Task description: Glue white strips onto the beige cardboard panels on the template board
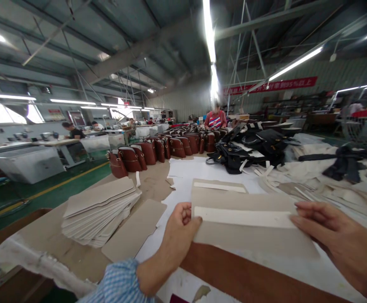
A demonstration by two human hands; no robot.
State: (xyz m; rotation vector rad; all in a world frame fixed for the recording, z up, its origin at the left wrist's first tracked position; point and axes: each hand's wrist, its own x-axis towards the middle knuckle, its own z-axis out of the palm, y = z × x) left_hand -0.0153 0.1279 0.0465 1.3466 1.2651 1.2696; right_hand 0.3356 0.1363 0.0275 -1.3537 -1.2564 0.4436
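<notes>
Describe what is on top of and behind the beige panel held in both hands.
A white strip lies across the beige panel. Behind, past its far edge, a second beige piece peeks out, bearing another white strip; the panel hides the rest.

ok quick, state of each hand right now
Left hand: closed, gripping the beige panel at its left edge.
Right hand: closed, gripping its right edge.

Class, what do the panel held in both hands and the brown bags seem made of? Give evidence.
Panel: probably matte cardboard or fibreboard, being thin, flat and beige. Brown bags: leather or imitation, judging by smooth, faintly shiny sides; which is unclear.
</notes>
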